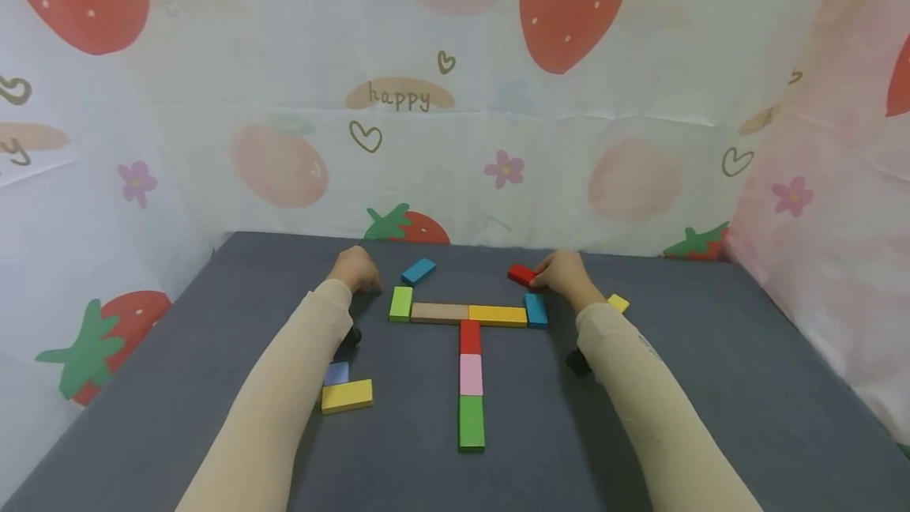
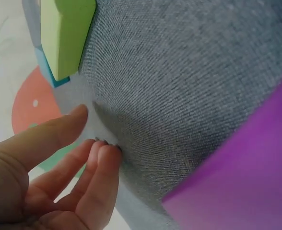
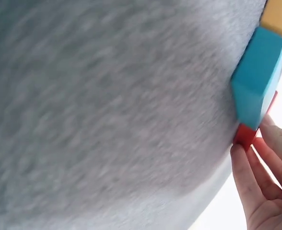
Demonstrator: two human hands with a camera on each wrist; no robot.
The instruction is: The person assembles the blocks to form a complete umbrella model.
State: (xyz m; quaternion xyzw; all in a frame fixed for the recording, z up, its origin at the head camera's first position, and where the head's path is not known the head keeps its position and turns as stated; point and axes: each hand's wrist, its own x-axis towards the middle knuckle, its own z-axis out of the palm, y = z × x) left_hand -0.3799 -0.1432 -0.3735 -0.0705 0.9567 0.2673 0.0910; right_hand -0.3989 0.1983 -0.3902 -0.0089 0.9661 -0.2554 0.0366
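My right hand (image 1: 564, 273) pinches a red block (image 1: 522, 274) on the far right of the table, with its thumb and fingers at the block's end, as the right wrist view shows. Just nearer stands a blue block (image 1: 536, 311), at the right end of a row with a yellow block (image 1: 498, 316), a tan block (image 1: 439, 312) and a light green block (image 1: 401, 304). A stem of red (image 1: 470, 337), pink (image 1: 471, 374) and green (image 1: 471, 423) blocks runs toward me. Left of the light green block, my left hand (image 1: 357, 269) hovers low, fingers loosely bent, holding nothing.
Another blue block (image 1: 419, 271) lies askew behind the row. Beside my left forearm are a yellow block (image 1: 347, 397) and a bluish-purple block (image 1: 337, 374). One more yellow block (image 1: 618, 303) peeks out beyond my right wrist. A patterned cloth (image 1: 455, 164) hangs behind the grey tabletop (image 1: 398, 464).
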